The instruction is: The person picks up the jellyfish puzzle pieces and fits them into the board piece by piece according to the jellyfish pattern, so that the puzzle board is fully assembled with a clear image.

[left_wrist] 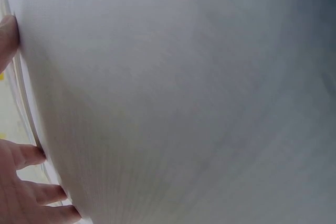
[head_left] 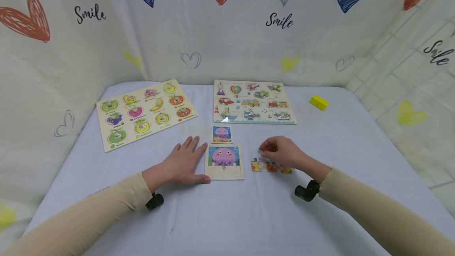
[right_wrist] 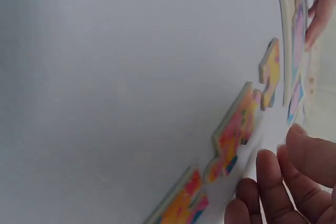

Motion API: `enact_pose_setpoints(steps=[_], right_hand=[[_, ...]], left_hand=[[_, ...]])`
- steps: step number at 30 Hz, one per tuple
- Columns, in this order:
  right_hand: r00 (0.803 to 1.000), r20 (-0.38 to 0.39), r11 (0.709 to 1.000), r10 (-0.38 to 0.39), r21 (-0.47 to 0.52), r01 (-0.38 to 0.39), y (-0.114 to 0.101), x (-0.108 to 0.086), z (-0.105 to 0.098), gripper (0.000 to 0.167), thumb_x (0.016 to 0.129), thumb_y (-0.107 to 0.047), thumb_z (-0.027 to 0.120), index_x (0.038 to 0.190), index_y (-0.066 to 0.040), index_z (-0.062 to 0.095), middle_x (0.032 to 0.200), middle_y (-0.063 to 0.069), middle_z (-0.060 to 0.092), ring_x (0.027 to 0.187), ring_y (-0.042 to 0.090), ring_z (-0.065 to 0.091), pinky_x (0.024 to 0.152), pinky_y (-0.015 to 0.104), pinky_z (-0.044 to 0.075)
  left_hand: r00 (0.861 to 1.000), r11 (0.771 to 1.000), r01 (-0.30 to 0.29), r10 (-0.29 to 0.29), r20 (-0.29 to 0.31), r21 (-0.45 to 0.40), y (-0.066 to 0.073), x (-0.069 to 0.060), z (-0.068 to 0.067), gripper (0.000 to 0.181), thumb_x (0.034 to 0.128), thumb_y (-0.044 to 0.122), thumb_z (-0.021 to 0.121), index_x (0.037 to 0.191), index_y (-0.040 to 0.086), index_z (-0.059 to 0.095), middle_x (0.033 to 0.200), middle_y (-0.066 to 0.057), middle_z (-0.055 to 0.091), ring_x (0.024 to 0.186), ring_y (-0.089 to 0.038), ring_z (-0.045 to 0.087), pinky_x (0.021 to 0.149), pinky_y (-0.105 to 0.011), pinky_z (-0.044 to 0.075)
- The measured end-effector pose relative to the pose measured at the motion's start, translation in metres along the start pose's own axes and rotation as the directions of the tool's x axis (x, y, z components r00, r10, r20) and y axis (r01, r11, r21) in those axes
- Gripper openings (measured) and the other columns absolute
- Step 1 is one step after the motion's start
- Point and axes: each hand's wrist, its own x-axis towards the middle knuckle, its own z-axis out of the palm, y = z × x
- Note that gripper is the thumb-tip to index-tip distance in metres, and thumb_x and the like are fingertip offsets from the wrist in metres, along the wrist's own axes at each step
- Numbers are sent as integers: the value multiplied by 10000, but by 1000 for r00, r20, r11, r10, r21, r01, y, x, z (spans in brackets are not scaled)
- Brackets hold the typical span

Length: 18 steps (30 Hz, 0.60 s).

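A small wooden puzzle tray (head_left: 225,173) lies in the middle of the table, its upper part filled with a pink jellyfish picture and its lower part bare wood. My left hand (head_left: 185,163) lies spread flat at its left side, thumb and index fingertip at the tray's edge. Right of the tray, jigsaw pieces lie in a row: a yellow piece (head_left: 256,166), a red-orange piece (head_left: 271,167) and another orange piece (head_left: 286,170). My right hand (head_left: 284,152) hovers just beyond them, fingers loosely bent, with nothing visible between thumb and fingers.
Behind the tray lies a small jellyfish picture card (head_left: 222,134). A fruit peg board (head_left: 147,113) lies back left and a vehicle board (head_left: 254,102) back centre. A yellow block (head_left: 318,102) sits back right. A printed white curtain (head_left: 241,38) hangs behind the table.
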Motion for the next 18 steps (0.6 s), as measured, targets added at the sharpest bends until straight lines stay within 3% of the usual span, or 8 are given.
enact_pose_setpoints(steps=[8,14,18], right_hand=[[999,8,997,-39,-61,39,1,-6,9,285,890,-253,802,1123,-100,741,1151,63,711,1071,229,592,982,435,525],[991,-19,979,-134,-161,129,0,-6,17,329,794,-267,892,1047,-103,760,1030,25,712,983,211,541,862,366,461],[991,-47,977,-127,-179,117,-4,-9,22,299,785,-259,898,1004,-121,751,1001,14,687,978,219,503,819,341,410]], left_hand=[[1000,1000,-9,9,-1,4,0,1,1,1073,836,676,702,1607,50,297,1679,-265,193,1557,-488,161,1177,-713,250],[1000,1000,-7,7,-4,6,-1,1,1,1074,832,675,709,1605,49,302,1678,-266,198,1556,-488,166,1175,-713,253],[1000,1000,-6,6,-3,3,-1,1,2,1075,832,676,708,1606,51,299,1679,-265,193,1559,-486,160,1176,-714,250]])
